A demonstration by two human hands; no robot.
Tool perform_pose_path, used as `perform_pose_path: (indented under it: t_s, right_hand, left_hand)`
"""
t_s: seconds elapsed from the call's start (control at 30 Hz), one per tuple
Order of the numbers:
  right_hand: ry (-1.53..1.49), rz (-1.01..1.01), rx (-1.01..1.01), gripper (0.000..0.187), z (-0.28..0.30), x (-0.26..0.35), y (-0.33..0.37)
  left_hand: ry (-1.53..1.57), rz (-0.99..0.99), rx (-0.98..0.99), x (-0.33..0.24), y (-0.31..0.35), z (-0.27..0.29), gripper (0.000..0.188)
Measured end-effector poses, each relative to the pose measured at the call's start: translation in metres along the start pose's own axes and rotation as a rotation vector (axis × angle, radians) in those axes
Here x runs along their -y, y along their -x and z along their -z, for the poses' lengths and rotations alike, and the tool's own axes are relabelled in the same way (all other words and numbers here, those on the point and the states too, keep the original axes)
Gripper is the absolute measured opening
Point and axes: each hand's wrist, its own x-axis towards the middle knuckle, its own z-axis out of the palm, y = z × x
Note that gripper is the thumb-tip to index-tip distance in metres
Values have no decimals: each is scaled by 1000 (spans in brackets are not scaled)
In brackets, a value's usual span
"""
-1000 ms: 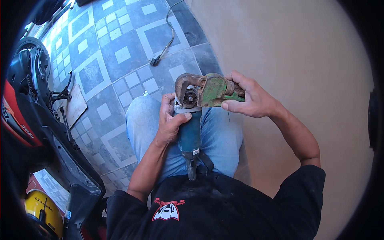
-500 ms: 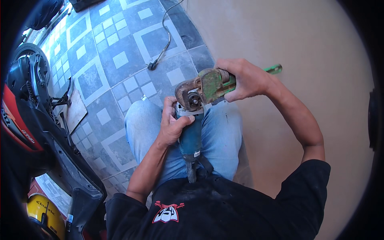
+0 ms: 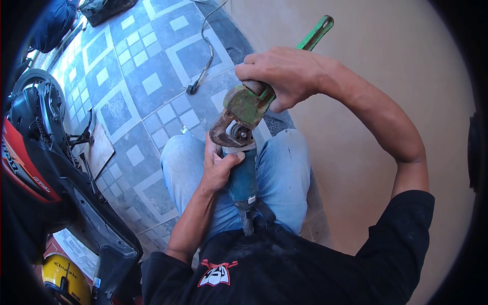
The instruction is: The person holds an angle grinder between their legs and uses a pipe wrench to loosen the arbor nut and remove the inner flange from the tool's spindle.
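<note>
A teal angle grinder lies between my thighs, its metal head pointing away from me. My left hand wraps around the grinder near that head, thumb across the top of the body. The rusty jaws of a green pipe wrench reach around the round spindle part on the grinder's head; whether they grip it tightly I cannot tell. Closed on the wrench just behind its jaws is my right hand, with the green handle end sticking out beyond it at the upper right.
To the left stands a motorbike with red and black panels. A yellow helmet sits at the lower left. A cord with a black plug lies on the patterned tile floor. Beige wall fills the right. Another person's dark-clothed leg shows top left.
My right hand has swung the wrench up and to the left, so its handle now points more steeply away from me. My left hand keeps its grip on the grinder.
</note>
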Motion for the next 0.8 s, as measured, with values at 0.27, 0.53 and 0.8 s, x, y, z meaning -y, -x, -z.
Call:
perform_pose_path:
  t_s: [0.27, 0.53, 0.8]
  right_hand:
    - [-77, -57, -298, 38, 9, 31, 26]
    - [-979, -671, -580, 48, -98, 97, 76]
    - [-1472, -1007, -853, 51, -154, 156, 50]
  left_hand:
    - [107, 36, -48, -12, -3, -5, 76]
    - [124, 0, -122, -10, -9, -3, 63]
    - [70, 0, -138, -9, -13, -8, 62]
